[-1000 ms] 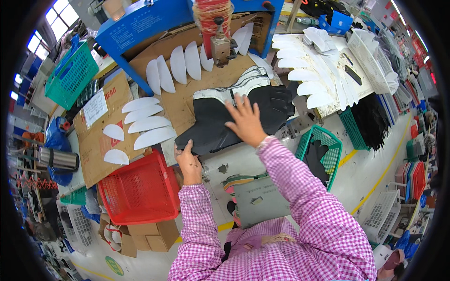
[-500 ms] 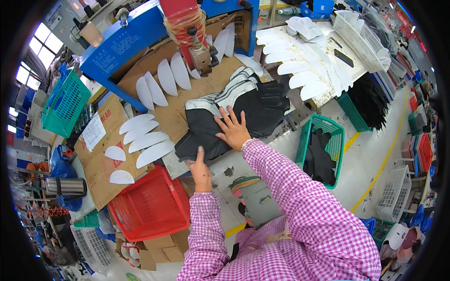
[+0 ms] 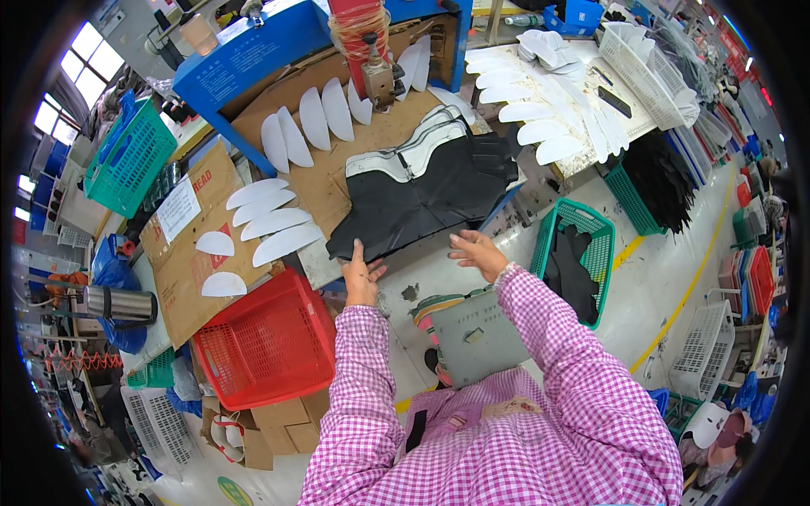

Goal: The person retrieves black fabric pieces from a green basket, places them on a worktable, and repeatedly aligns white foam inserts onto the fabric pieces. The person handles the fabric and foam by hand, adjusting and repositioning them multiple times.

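Note:
A stack of black sheet pieces point(image 3: 422, 207) with white curved tops lies flat at the front of the cardboard-covered press table. At its near left corner is my left hand point(image 3: 363, 277), fingers apart, one fingertip at the black edge. My right hand point(image 3: 478, 255) hovers just off the front edge, near the stack's lower right side. Its fingers are loosely bent and apart, with nothing in them. Behind the stack, white half-oval pieces point(image 3: 314, 118) stand against the cardboard, and more white pieces point(image 3: 281, 242) lie to the left.
A blue press frame point(image 3: 245, 72) with a red head point(image 3: 359, 25) rises behind the table. A red crate point(image 3: 266, 346) is at the lower left, a green basket point(image 3: 603, 253) with black pieces at right. White pieces point(image 3: 540, 131) cover a side table. A grey stool point(image 3: 481, 337) stands before me.
My right hand has lifted off the black stack and drawn back toward me. My left hand's fingers have spread at the corner. The stack lies flatter and straighter, and the view has shifted slightly.

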Demonstrator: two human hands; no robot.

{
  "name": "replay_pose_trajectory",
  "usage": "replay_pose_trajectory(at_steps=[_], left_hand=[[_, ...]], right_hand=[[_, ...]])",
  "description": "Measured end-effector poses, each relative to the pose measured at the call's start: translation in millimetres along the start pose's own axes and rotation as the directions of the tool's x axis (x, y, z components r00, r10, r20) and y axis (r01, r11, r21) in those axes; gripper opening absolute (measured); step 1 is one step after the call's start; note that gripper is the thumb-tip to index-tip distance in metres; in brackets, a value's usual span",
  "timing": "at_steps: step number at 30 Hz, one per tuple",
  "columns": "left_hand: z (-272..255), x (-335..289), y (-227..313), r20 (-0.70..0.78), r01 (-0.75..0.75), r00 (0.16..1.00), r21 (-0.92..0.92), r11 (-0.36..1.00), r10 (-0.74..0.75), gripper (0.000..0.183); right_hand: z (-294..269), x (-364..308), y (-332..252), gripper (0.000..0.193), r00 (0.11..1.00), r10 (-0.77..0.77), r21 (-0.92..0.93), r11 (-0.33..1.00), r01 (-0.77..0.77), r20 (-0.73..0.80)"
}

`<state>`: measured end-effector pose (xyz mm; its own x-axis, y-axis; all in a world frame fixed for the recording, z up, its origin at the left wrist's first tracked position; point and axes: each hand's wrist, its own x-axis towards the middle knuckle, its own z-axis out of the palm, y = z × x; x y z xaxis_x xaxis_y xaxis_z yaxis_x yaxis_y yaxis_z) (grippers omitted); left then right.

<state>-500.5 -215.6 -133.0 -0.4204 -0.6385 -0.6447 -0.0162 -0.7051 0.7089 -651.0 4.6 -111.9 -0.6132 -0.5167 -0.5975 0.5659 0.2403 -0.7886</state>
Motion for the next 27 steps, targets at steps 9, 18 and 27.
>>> replay_pose_trajectory(at_steps=[9, 18, 27], left_hand=[[-86, -68, -22, 0.048, -0.030, 0.999, 0.181, 0.983, 0.022, 0.030], [-151, -149, -31, 0.055, 0.013, 0.998, 0.029, 0.999, -0.015, 0.030], [-72, -198, -18, 0.630, -0.449, 0.708, 0.055, 0.892, 0.318, 0.079]], right_hand=[[50, 22, -17, 0.066, 0.917, -0.034, 0.196, 0.973, 0.121, -0.398], [92, 30, -57, 0.031, 0.996, 0.001, 0.898, 0.434, -0.079, 0.088], [132, -80, -31, 0.030, 0.719, -0.244, 0.743, 0.398, -0.538, 0.651]])
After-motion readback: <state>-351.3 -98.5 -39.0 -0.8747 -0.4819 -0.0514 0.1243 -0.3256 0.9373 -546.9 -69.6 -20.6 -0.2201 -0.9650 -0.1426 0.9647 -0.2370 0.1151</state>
